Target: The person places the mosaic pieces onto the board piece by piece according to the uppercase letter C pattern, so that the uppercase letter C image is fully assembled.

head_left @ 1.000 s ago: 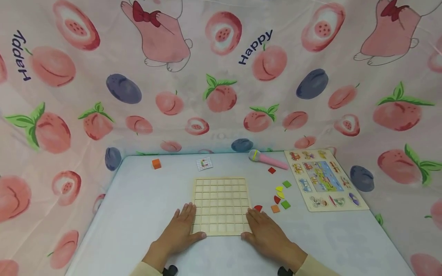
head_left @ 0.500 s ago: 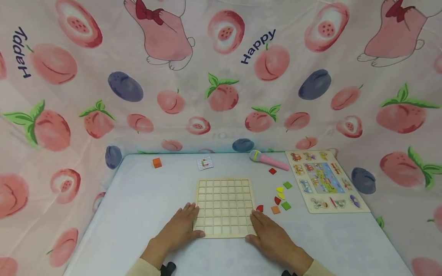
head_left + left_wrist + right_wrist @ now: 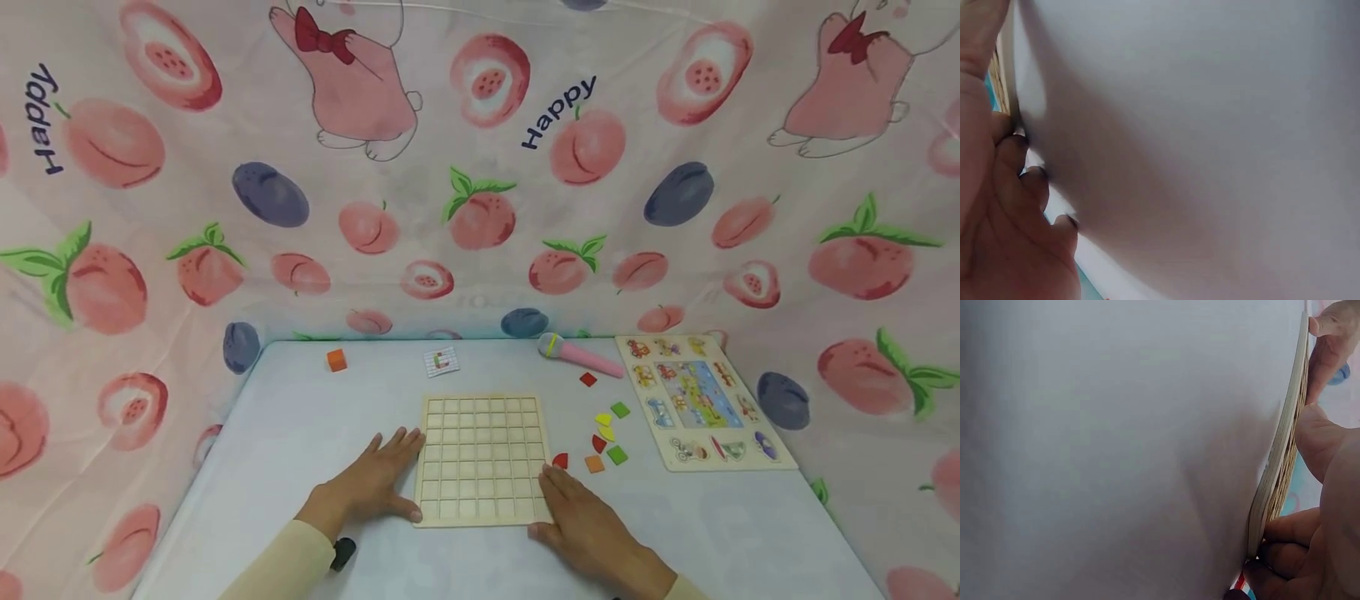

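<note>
A square pale wooden grid board lies flat on the white table in front of the person. My left hand is beside its left edge, fingers spread, fingertips right at the edge and thumb at the near left corner. My right hand lies along the right edge, fingers straight and together, thumb near the front right corner. In the right wrist view the board's side edge shows with the right thumb against it. The left wrist view shows mostly white table and curled-looking fingertips of the left hand.
Right of the board lie several small red, green, yellow and orange pieces, including an orange square. Farther back are an orange cube, a patterned card and a pink toy microphone. A picture puzzle board lies at right.
The board has shifted slightly right between the hands. My left hand has spread its fingers, and its thumb has moved left from the front edge to the corner. The right hand stays alongside.
</note>
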`<state>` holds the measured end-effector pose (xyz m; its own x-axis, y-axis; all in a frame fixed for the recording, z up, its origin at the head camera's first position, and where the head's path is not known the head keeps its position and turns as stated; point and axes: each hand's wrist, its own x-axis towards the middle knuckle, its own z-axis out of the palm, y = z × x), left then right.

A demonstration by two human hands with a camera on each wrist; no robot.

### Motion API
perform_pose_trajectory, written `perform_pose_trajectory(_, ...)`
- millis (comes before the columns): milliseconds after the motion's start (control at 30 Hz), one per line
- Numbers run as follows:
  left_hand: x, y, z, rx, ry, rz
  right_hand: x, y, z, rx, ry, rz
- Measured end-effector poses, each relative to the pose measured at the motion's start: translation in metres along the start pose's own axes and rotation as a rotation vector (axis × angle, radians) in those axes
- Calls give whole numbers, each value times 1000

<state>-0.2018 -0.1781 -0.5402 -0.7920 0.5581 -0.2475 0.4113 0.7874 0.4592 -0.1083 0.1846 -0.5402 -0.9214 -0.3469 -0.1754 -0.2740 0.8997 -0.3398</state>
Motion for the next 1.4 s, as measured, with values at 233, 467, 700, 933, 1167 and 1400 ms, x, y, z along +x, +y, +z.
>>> perform_pose_trajectory(233,0,1,8,10,-9,23,-5,2,2,5,15,5)
perform_pose_trajectory(467,-5,4,7,3,2,33,-8,2,0,41,3,1)
perform_pose_trajectory(700,-2,4,2,4,23,42,-8,2,-1,93,-3,14)
perform_pose_trajectory(933,2,6,4,-62,12,14,-8,2,2,144,-19,52)
perform_pose_trajectory(1167,4,6,6,-38,11,-29,-8,2,1,157,-27,59)
perform_pose_trajectory(1400,1,5,2,-22,5,-27,-4,6,-4,175,-13,36)
